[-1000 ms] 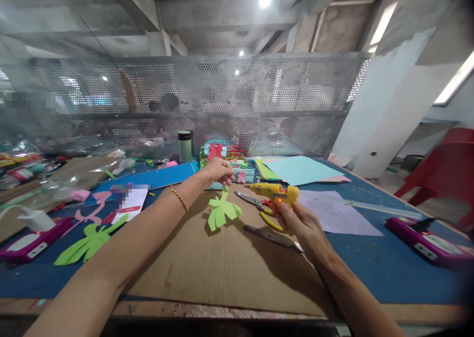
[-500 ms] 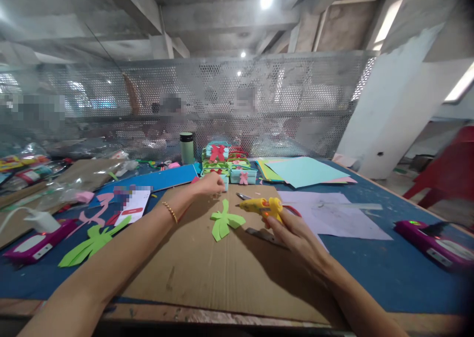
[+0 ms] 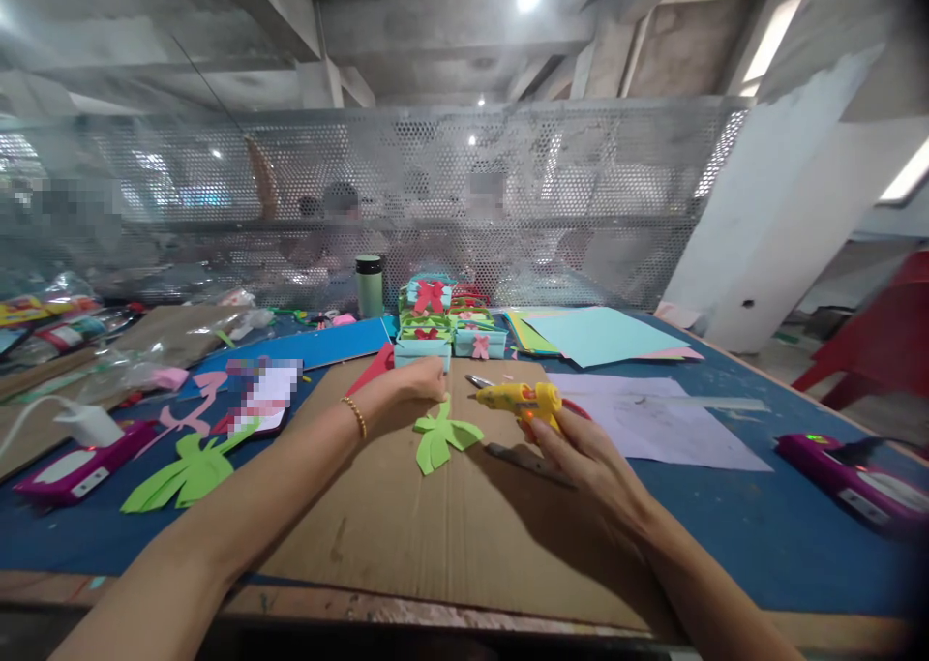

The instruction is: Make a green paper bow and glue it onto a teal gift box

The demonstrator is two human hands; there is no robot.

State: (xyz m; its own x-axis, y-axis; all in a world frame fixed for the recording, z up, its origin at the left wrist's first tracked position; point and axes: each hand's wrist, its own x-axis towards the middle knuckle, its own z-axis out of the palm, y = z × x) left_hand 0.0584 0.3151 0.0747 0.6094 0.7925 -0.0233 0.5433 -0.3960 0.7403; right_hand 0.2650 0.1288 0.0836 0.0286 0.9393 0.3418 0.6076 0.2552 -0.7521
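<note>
My right hand (image 3: 581, 453) is wrapped around a yellow hot glue gun (image 3: 519, 402), its nozzle pointing left over the cardboard. My left hand (image 3: 425, 380) is closed just behind a light green bow-shaped cutout (image 3: 446, 438), close to its top tip; whatever its fingers hold, if anything, is hidden. The cutout lies flat on a brown cardboard sheet (image 3: 406, 545). Scissors (image 3: 529, 463) rest on the cardboard below the glue gun, partly behind my right hand. Beyond my left hand stand small baskets (image 3: 423, 349) in light blue and green, with red and pink bows.
More green cutouts (image 3: 185, 472) and pink strips (image 3: 193, 409) lie at left beside a phone (image 3: 272, 395). Purple power strips (image 3: 79, 467) sit on both sides. Coloured sheets (image 3: 610, 334), lilac paper (image 3: 653, 429) and a ruler (image 3: 718, 405) are at right. A green flask (image 3: 370, 288) stands behind.
My left hand has come down and nearer, toward the top of the green cutout, its fingers more curled. The glue gun stays in my right hand almost unmoved.
</note>
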